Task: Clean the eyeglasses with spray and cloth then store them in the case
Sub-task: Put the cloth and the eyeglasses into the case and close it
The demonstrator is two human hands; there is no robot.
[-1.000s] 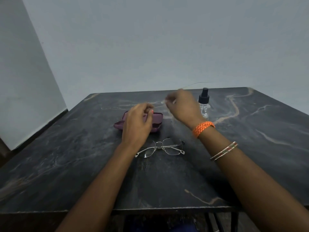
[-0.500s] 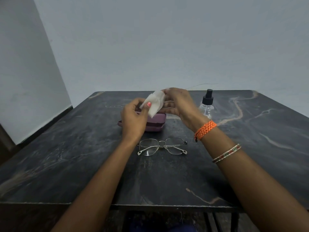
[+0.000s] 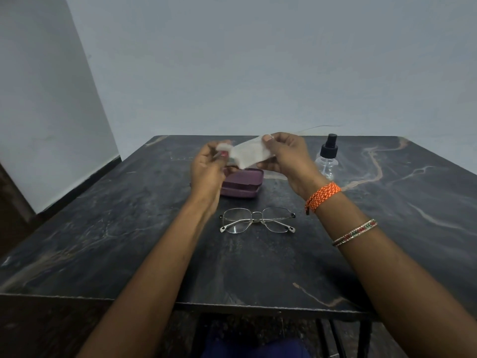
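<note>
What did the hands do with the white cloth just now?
The left hand and right hand lifted the white cloth above the purple case, then pulled it open between them. The silver wire-frame eyeglasses and clear spray bottle stayed put.

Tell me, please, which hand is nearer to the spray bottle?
The right hand. It is raised just left of the spray bottle, pinching one end of the cloth. The left hand grips the other end, farther away above the case.
</note>
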